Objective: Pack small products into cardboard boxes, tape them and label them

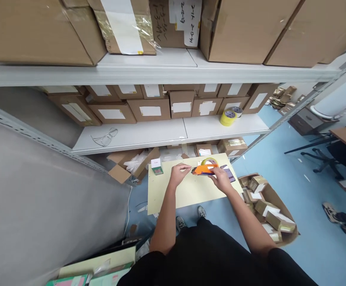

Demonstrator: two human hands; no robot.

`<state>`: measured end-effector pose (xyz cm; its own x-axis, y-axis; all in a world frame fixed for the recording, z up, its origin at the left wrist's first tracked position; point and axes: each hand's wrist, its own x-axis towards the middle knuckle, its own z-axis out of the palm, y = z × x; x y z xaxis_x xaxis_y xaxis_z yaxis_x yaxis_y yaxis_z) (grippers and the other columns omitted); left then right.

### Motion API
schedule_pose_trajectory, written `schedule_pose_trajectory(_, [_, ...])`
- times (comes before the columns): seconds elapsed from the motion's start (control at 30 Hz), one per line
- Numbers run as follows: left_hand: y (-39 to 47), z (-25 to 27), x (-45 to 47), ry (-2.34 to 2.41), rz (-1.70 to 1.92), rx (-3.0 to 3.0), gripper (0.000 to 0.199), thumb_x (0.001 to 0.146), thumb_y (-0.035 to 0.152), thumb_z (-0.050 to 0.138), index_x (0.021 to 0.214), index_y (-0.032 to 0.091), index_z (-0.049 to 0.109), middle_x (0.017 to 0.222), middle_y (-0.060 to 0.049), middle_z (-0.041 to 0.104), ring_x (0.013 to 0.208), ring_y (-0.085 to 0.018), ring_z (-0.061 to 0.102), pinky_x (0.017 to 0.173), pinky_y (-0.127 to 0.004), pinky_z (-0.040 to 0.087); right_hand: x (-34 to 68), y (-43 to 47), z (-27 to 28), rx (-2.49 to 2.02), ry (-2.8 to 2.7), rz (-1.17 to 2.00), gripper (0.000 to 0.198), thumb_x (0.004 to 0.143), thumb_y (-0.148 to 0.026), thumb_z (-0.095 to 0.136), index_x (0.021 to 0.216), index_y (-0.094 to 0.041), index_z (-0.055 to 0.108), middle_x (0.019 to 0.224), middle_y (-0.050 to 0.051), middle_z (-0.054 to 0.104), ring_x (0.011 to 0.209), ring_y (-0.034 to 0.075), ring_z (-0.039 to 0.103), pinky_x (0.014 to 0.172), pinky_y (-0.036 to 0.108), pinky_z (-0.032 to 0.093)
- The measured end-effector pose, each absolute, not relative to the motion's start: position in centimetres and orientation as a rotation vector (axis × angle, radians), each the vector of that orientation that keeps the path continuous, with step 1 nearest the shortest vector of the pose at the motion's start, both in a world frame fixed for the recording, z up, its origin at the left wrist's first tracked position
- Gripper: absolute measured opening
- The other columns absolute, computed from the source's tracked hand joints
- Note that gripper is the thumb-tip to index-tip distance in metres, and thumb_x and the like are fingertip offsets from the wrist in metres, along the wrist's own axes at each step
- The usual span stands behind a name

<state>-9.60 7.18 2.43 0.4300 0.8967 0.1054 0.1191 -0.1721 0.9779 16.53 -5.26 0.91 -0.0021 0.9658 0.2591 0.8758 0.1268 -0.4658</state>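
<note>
- Head view: gripped orange tape dispenser [204, 170] firmly in right hand [221, 179], above tabletop [164, 194].
- Held left hand [179, 174] just beside its dark tip, with fingertips pinched close; could not tell around what.
- Saw phone [229, 174] near right hand, green-and-white box [156, 167] left of left hand.

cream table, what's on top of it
A small box, and a phone that the right hand partly covers. The tabletop behind the orange dispenser and yellow tape roll is hidden.
</note>
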Motion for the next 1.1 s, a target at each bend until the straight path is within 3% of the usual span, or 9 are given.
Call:
schedule_pose_trajectory(0.17, [4.0, -2.2, -7.4, 1.01, 0.888, 1.552, 0.027, 0.09, 0.033, 0.07, 0.112, 0.021, 0.081, 0.117, -0.01, 0.079, 0.11, -0.025, 0.074, 0.106, -0.044, 0.058, 17.4, -7.2, -3.0, -2.03, -1.825, 0.324, 0.02, 0.094, -0.02, 0.066, 0.114, -0.018, 0.068, 0.111, 0.013, 0.074, 0.108, 0.031, 0.066, 0.098, 0.043, 0.05])
schedule_pose_trajectory(0.23, [3.1, -4.6, -6.8, 1.077, 0.878, 1.475, 0.027, 0.092, 0.036, 0.068, 0.11, 0.021, 0.081, 0.123, -0.011, 0.077, 0.117, -0.025, 0.073, 0.105, -0.044, 0.058, 18.0, -7.7, -4.8, -2.154, -1.777, 0.378, 0.022, 0.092, -0.017, 0.066, 0.114, -0.018, 0.068, 0.113, 0.015, 0.074, 0.11, 0.032, 0.066, 0.1, 0.043, 0.049])
schedule_pose_trajectory(0.37, [1.8, -8.1, -6.4, 1.187, 0.77, 1.327, 0.029, 0.089, 0.041, 0.071, 0.103, 0.018, 0.08, 0.111, -0.012, 0.081, 0.105, -0.025, 0.077, 0.103, -0.046, 0.06, 19.8, -7.7, -8.2, -2.354, -1.694, 0.503, 0.024, 0.091, -0.015, 0.063, 0.115, -0.018, 0.067, 0.114, 0.015, 0.073, 0.109, 0.031, 0.066, 0.099, 0.041, 0.048])
schedule_pose_trajectory(0.57, [0.4, -8.4, -6.6, 1.3, 0.773, 1.281, 0.032, 0.088, 0.044, 0.069, 0.105, 0.019, 0.08, 0.105, -0.01, 0.083, 0.097, -0.023, 0.078, 0.097, -0.043, 0.062, 22.1, -7.2, -12.8, -2.471, -1.674, 0.664, 0.029, 0.088, -0.01, 0.059, 0.117, -0.014, 0.066, 0.119, 0.017, 0.072, 0.111, 0.031, 0.066, 0.098, 0.037, 0.047])
schedule_pose_trajectory(0.77, [-2.0, -7.4, -7.6, 1.415, 0.824, 1.257, 0.034, 0.088, 0.046, 0.068, 0.105, 0.02, 0.079, 0.105, -0.01, 0.082, 0.101, -0.025, 0.078, 0.099, -0.044, 0.061, 24.6, -7.7, -17.2, -2.484, -1.653, 0.734, 0.042, 0.081, -0.009, 0.058, 0.121, -0.014, 0.068, 0.108, 0.015, 0.076, 0.102, 0.03, 0.072, 0.09, 0.037, 0.052])
schedule_pose_trajectory(0.97, [-5.2, -6.4, -8.6, 1.576, 0.893, 1.229, 0.035, 0.09, 0.048, 0.065, 0.108, 0.02, 0.079, 0.112, -0.011, 0.081, 0.109, -0.027, 0.076, 0.097, -0.044, 0.061, 27.2, -6.6, -17.5, -2.45, -1.774, 0.97, 0.025, 0.074, -0.021, 0.073, 0.099, -0.018, 0.072, 0.098, 0.013, 0.079, 0.091, 0.03, 0.076, 0.073, 0.035, 0.055])
schedule_pose_trajectory(1.1, [-7.1, -5.5, -8.7, 1.68, 0.951, 1.186, 0.036, 0.092, 0.049, 0.064, 0.107, 0.02, 0.08, 0.115, -0.012, 0.08, 0.11, -0.027, 0.075, 0.093, -0.043, 0.063, 26.7, -4.7, -15.0, -2.355, -1.638, 0.914, 0.03, 0.085, -0.04, 0.068, 0.107, -0.022, 0.073, 0.098, 0.014, 0.079, 0.092, 0.032, 0.077, 0.076, 0.039, 0.058])
